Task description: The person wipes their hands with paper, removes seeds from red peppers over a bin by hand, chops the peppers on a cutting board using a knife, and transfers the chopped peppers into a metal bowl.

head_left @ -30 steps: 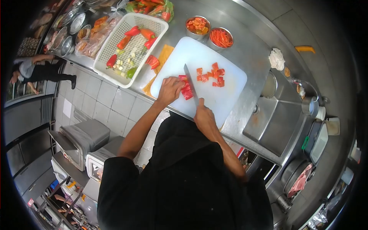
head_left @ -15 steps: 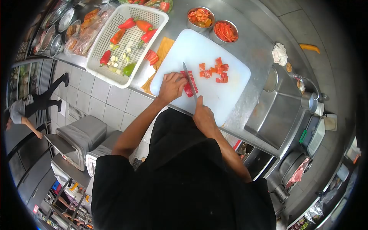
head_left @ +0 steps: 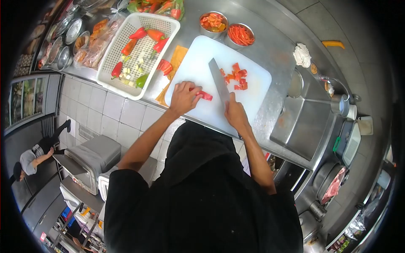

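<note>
My left hand presses curled fingers onto a red pepper strip on the white cutting board. Part of the strip is hidden under the fingertips. In my right hand is the handle of a kitchen knife, its broad blade lying across the board to the right of the strip. Just beyond the blade sit several cut red pepper pieces. An orange cloth shows beside the board's left edge, with a cut red pepper piece near it.
A white plastic basket with whole peppers and stem ends stands at the left. Behind the board are a metal bowl of pepper chunks and another of red shreds. A sink lies right; another person is at far left.
The knife has moved right, off the pepper, toward the cut pieces, its blade now tilted flatter. My left hand keeps hold of a smaller visible part of pepper. The other person has shifted.
</note>
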Motion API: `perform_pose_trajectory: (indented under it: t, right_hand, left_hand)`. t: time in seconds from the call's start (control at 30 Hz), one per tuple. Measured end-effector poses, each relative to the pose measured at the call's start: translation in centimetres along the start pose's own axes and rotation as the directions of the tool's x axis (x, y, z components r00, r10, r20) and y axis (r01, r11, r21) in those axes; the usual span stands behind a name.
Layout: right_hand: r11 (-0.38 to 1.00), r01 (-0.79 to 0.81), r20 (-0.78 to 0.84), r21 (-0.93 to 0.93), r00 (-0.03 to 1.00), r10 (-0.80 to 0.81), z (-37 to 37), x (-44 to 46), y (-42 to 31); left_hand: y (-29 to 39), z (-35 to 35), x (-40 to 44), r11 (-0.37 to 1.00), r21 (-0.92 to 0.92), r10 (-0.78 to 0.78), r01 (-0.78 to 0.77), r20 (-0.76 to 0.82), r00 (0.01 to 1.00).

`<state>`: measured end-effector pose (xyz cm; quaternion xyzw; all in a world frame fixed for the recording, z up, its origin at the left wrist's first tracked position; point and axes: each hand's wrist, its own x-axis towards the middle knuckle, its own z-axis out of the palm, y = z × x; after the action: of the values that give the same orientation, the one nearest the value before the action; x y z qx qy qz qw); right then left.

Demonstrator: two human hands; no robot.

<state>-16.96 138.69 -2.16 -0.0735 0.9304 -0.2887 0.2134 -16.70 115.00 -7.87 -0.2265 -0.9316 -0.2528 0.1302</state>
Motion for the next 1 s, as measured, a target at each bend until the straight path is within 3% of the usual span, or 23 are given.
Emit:
perform_pose_trajectory:
  t: [0.07, 0.13, 0.2, 0.33, 0.47, 0.53, 0.6, 0.63, 0.7, 0.83, 0.9, 1.0]
  right_hand:
    - [1.000, 0.001, -0.008, 0.026, 1.000, 0.000, -0.4, -1.4, -1.7]
    - [0.999, 0.000, -0.007, 0.049, 1.000, 0.001, 0.3, -3.0, -2.9]
    - [0.999, 0.015, 0.022, 0.052, 1.000, -0.017, 1.1, -4.2, -3.4]
    - [0.997, -0.071, 0.137, 0.034, 0.988, 0.065, 2.0, -5.7, -4.7]
    - [0.997, -0.083, 0.136, 0.013, 0.987, 0.080, 2.7, -5.3, -4.5]
    - [0.995, 0.095, -0.008, 0.038, 0.996, -0.094, 4.0, -3.8, -3.5]
    - [0.995, 0.095, 0.022, 0.038, 0.995, -0.096, 3.1, -1.1, -3.4]
    - [0.995, 0.091, 0.052, 0.043, 0.994, -0.094, 2.5, -0.7, -3.8]
    - [0.992, 0.122, 0.042, 0.040, 0.991, -0.123, 1.3, -1.0, -4.7]
    - [0.995, 0.087, 0.106, 0.054, 0.990, -0.092, 0.9, -4.2, -5.4]
    - [0.999, 0.050, 0.137, 0.013, 0.989, -0.051, 1.7, -5.0, -5.4]
    - [0.999, 0.053, 0.131, 0.002, 0.990, -0.053, 3.9, -4.4, -4.5]
  left_hand:
    - [1.3, 0.9, -0.3, 0.973, 0.026, -0.231, 0.230, 0.040, 0.972]
    - [2.0, 1.9, -0.3, 0.972, 0.027, -0.230, 0.231, -0.036, 0.972]
    - [2.5, 1.8, 0.2, 0.936, 0.067, -0.343, 0.345, -0.037, 0.939]
    - [2.4, 1.5, 0.7, 0.934, 0.078, -0.349, 0.348, -0.008, 0.937]
    - [2.1, 1.2, 0.8, 0.940, 0.058, -0.340, 0.338, 0.032, 0.940]
    - [2.2, 1.5, 0.4, 0.939, 0.044, -0.343, 0.341, 0.053, 0.938]
    - [1.6, 1.5, 0.2, 0.942, -0.157, -0.310, 0.296, -0.075, 0.948]
    - [1.6, 1.4, -0.5, 0.943, -0.158, -0.308, 0.294, -0.072, 0.949]
    - [1.1, 0.8, -1.1, 0.883, -0.346, -0.375, 0.316, -0.118, 0.920]
    - [1.2, 0.4, -1.6, 0.884, -0.347, -0.378, 0.313, -0.136, 0.916]
    - [1.2, 0.3, -1.2, 0.938, -0.187, -0.308, 0.291, -0.068, 0.949]
    - [0.9, 0.1, -0.8, 0.946, -0.150, -0.294, 0.287, -0.020, 0.956]
